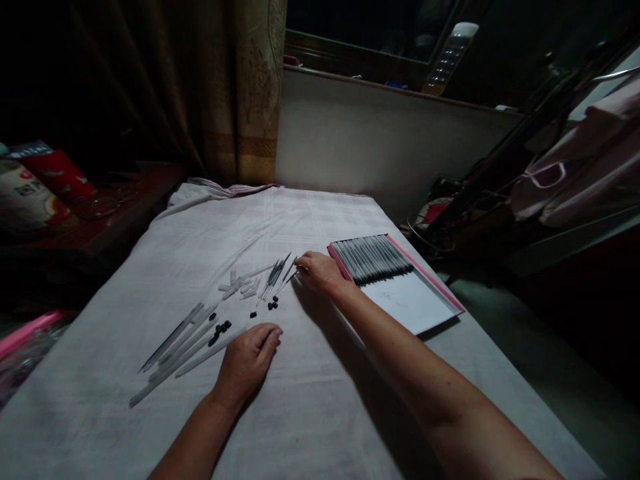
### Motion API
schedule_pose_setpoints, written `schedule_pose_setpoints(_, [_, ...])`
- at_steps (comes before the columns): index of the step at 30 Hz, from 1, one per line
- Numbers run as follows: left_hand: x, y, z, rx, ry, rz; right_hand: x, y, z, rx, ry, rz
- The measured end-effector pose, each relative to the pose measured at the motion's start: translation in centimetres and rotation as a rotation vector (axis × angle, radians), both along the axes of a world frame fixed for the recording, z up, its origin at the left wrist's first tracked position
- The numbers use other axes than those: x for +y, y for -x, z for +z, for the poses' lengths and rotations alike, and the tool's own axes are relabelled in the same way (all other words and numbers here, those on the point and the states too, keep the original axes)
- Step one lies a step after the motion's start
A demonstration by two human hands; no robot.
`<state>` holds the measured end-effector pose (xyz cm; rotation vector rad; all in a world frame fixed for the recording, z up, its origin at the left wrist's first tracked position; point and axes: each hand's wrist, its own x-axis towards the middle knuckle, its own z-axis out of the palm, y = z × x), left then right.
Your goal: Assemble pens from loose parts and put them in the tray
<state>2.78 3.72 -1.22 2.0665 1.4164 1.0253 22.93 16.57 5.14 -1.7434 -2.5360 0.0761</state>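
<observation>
My right hand point(320, 270) reaches to the middle of the cloth, fingertips pinched on a thin pen refill point(287, 282). Several more dark-filled refills point(273, 277) lie just left of it. My left hand point(253, 353) rests nearer me with its fingers curled; whatever it may hold is hidden. Beside it lie several long clear pen barrels point(187, 340) and black end plugs point(220, 330). Other black plugs point(273, 304) sit between the hands. Short translucent caps point(245, 285) are scattered behind them.
An open pink-edged box point(415, 310) at the right holds a row of pens point(373, 259). A whitish cloth point(320, 413) covers the table. Beyond are a curtain point(245, 87), a wall point(345, 133) and a bottle point(450, 57) on the sill. A red container point(60, 173) stands left.
</observation>
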Motion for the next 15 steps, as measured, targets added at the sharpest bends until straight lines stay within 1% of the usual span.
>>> schedule_pose_setpoints(4, [0.1, -0.1, 0.3, -0.066, 0.053, 0.033, 0.9, 4.6, -0.7, -0.018, -0.002, 0.102])
schedule_pose_setpoints(7, [0.2, -0.2, 0.6, -0.107, 0.081, 0.035, 1.9, 6.6, -1.1, -0.038, -0.007, 0.134])
schedule_pose_setpoints(11, [0.1, -0.2, 0.7, -0.116, 0.083, 0.026, 2.7, 7.8, -1.3, -0.084, 0.002, 0.152])
schedule_pose_setpoints(15, [0.1, -0.2, 0.5, -0.126, 0.091, 0.021, 2.6, 7.6, -1.1, -0.091, -0.019, 0.188])
